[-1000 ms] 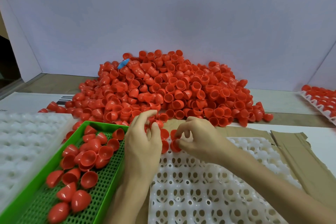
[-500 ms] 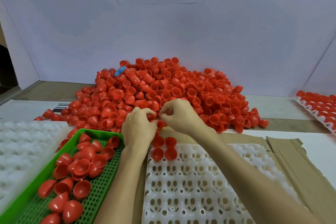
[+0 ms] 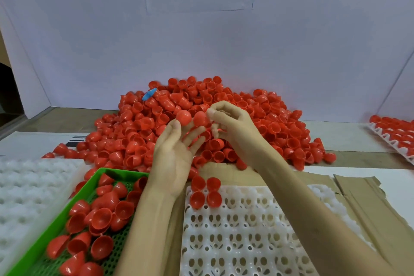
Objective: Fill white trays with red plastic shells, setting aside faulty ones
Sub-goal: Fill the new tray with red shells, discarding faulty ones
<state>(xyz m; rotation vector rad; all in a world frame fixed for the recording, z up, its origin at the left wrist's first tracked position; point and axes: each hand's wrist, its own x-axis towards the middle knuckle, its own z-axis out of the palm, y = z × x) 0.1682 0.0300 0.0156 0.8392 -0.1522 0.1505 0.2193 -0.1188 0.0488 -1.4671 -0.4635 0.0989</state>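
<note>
Both hands have risen off the pile (image 3: pixel 134 132) at 12 o'clock, each bringing a shell up. The left hand (image 3: pixel 174 154), palm to the camera, pinches the left shell (image 3: pixel 183 116) in its fingers; the right hand (image 3: pixel 233 127) pinches the right shell (image 3: pixel 201 119) just beside it. Four shells (image 3: pixel 205 192) fill the tray's (image 3: pixel 246 242) 11 o'clock corner. These two look under inspection, bound for the tray or the basket (image 3: pixel 121 173) at 8 o'clock.

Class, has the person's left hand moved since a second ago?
Yes. The left hand has left the white tray's far-left corner, going farther away, over the shell pile.
</note>
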